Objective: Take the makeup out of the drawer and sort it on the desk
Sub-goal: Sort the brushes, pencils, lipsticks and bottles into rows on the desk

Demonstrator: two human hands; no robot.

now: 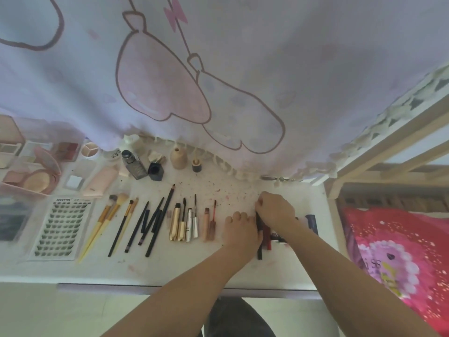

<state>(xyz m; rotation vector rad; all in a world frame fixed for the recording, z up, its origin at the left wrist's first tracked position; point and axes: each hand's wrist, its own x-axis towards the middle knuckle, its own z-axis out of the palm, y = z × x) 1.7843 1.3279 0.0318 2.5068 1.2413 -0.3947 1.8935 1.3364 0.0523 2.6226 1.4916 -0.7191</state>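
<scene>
Makeup lies in rows on the white desk (170,266). From left come a lash card (62,229), brushes (109,220), black pencils (150,222), gold and silver mascara tubes (183,224) and a pinkish lip gloss (210,224). A cluster of black and red lipstick tubes (263,235) lies at the right. My left hand (239,231) rests beside them with fingers curled against the desk. My right hand (275,209) is over the tubes, its fingers curled round a black one. What lies under the hands is hidden.
Powder compacts and palettes (36,164) and small bottles (136,164) stand at the back. A printed curtain (218,81) hangs over the desk's rear. A wooden frame (379,152) and a red cushion (401,254) are to the right. Coloured crumbs speckle the desk.
</scene>
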